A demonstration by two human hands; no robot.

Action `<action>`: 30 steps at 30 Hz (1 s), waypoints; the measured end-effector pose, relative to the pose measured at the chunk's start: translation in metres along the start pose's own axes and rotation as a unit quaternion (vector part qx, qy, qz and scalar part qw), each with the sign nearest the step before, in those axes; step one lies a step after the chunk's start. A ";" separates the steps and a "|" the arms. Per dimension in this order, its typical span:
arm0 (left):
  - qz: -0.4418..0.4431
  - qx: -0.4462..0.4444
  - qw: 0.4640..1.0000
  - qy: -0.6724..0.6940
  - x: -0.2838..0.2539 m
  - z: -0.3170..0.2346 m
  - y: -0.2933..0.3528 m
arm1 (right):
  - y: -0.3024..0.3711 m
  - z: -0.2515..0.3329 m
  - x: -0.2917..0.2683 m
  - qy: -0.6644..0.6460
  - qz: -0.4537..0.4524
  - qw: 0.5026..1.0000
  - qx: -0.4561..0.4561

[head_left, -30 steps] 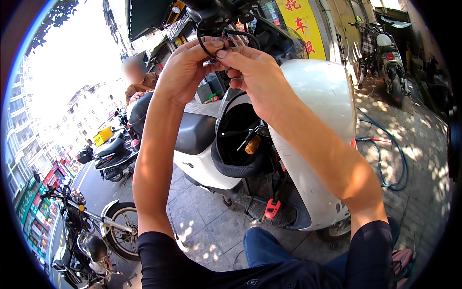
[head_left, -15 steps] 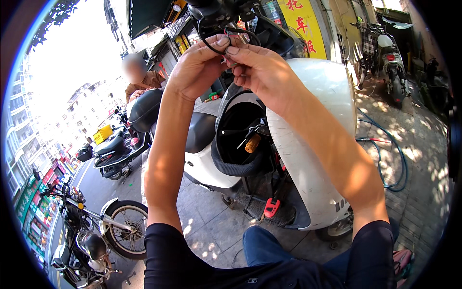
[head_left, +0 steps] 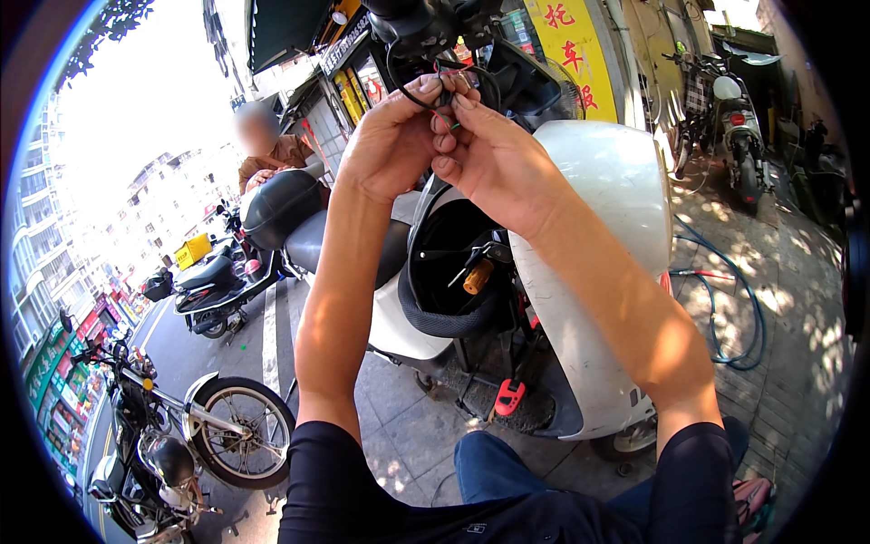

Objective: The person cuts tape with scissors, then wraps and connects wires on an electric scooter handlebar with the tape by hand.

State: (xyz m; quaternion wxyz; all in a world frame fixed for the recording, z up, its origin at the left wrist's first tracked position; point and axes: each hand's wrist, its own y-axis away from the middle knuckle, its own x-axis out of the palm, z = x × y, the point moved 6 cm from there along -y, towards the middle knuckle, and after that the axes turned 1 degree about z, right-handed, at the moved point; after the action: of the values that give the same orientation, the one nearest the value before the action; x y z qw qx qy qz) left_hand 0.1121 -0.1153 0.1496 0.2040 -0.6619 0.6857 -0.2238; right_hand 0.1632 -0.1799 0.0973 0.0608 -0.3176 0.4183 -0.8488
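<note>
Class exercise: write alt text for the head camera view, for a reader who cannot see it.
Two bare hands, left hand and right hand, pinch thin wires below a white scooter's handlebar. A red tool lies on its footboard; a blue hose lies on the paving.

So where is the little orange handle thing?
In the head view, the orange-handled tool lies in the open black compartment of the white scooter, below the right hand and left hand pinching the thin wires.
</note>
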 end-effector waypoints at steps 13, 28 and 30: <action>-0.026 0.016 0.995 -0.094 -0.014 -0.012 0.000 | -0.004 0.007 0.000 0.081 -0.075 0.994 0.007; -0.069 0.060 0.973 -0.211 -0.006 -0.034 0.012 | -0.001 0.037 0.022 0.427 -0.124 0.890 -0.101; -0.067 0.059 0.977 -0.196 -0.009 -0.032 0.012 | -0.001 0.037 0.024 0.401 -0.125 0.904 -0.084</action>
State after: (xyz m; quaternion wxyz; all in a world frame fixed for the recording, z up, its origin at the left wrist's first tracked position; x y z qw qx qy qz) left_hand 0.0838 -0.1052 0.1690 0.3578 -0.7239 0.5723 -0.1431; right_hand 0.1665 -0.2130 0.1259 -0.2454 -0.0042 0.4341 -0.8668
